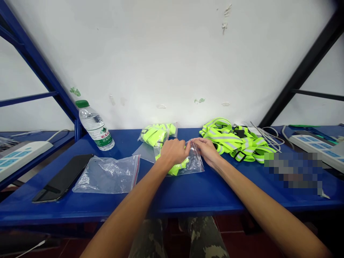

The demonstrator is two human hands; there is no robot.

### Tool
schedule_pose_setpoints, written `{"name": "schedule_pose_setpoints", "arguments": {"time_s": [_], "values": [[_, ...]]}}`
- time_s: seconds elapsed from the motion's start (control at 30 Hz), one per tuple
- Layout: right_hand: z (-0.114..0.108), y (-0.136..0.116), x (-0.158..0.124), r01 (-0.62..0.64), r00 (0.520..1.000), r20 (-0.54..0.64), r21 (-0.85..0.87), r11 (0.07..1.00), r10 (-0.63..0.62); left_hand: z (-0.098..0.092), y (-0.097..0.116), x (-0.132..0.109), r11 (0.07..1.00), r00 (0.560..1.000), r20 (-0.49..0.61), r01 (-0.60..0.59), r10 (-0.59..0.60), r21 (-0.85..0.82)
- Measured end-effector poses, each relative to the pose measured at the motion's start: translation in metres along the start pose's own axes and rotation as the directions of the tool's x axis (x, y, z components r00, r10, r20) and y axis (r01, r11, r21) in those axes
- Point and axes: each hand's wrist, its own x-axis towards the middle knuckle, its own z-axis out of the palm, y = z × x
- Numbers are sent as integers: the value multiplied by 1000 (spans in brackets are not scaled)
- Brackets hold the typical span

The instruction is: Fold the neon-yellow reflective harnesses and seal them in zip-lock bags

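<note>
Observing from the head-worn camera, I recorded both bare hands meeting at the centre of the blue metal tabletop (172,195). The left hand (173,152) and right hand (206,150) were curled, palms down, over the upper edge of a clear zip bag (195,163). The left fingers (185,149) and right fingers (197,142) were closed together on the plastic, with their tips almost touching, and appeared to pinch that edge; the firmness of the grip could not be determined. The bag lay flat on the tabletop beneath the hands and held folded fluorescent-yellow reflective webbing (174,170).

Directly behind the left hand sat a second clear bag of the same yellow webbing (157,136), with a loose plastic flap (145,152) at its front. To the right lay an unbagged tangle of reflective vest straps (236,141) with black buckles, beside a bundle of white cables (268,138). To the left lay a flat clear zip bag with a red edge (107,175), a black phone (63,177) and a water bottle (95,125) tipped against the wall. Power strips (21,157) stood at far left, another (314,147) at far right. A pixelated patch (292,172) hid the tabletop's right side.
</note>
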Motion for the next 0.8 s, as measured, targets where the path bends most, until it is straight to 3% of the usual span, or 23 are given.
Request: {"name": "schedule_pose_setpoints", "arguments": {"time_s": [0.27, 0.8], "values": [[0, -2, 0, 68, 998, 6, -32, 997, -68, 0, 1, 0, 1000, 1000, 9, -13, 13, 12], [-4, -3, 1, 76, 997, 7, -66, 995, -76, -1, 1, -1, 1000, 1000, 20, -6, 6, 11]]}}
